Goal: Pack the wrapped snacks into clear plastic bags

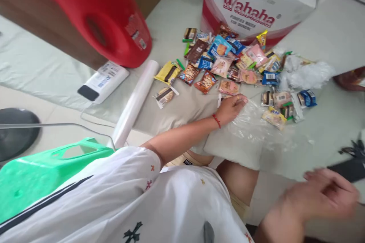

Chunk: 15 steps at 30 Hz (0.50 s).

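Note:
My left hand (231, 108), with a red string at the wrist, reaches forward and pinches the near edge of a clear plastic bag (256, 121) that lies flat on the pale cloth. Just beyond its fingers is a spread of several small snack packets (225, 64) in brown, blue, pink and yellow wrappers. A few more packets (281, 108) lie to the right of the bag. My right hand (322, 193) hovers low at the right, blurred by motion, with its fingers stretched out and nothing in them.
A white and red Wahaha carton (251, 3) stands behind the packets. A red jug (105, 15), a white device (103, 81) and a roll of clear film (135, 100) lie at the left. Crumpled white plastic (308, 72) sits at the right, and a green plastic stool (42, 174) is near my body.

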Each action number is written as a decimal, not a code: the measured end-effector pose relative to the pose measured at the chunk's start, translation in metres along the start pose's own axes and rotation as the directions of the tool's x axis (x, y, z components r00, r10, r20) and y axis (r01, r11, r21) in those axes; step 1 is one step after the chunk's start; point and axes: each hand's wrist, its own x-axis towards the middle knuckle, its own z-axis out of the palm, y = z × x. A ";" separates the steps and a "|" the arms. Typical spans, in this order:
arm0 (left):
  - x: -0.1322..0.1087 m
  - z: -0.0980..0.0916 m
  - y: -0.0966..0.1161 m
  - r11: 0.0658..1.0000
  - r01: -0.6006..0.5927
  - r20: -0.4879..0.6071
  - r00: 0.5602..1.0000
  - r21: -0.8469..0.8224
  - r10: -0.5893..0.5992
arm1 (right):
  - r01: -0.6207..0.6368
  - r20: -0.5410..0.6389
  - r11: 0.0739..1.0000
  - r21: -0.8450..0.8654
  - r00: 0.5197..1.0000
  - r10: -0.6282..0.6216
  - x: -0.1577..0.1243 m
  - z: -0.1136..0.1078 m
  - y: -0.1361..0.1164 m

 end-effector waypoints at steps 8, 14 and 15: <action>0.000 0.003 -0.001 0.966 0.115 -0.018 0.992 -0.232 -0.122 | 0.764 0.557 0.639 -0.088 0.570 -0.605 -0.043 0.053 -0.025; -0.004 -0.001 0.023 0.754 0.273 0.166 0.962 -0.597 -0.217 | 0.464 0.605 0.881 0.092 0.677 -0.419 -0.034 0.080 -0.017; -0.004 -0.003 0.027 0.719 0.284 0.191 0.959 -0.634 -0.211 | 0.290 0.604 0.950 0.115 0.739 -0.298 -0.032 0.080 -0.020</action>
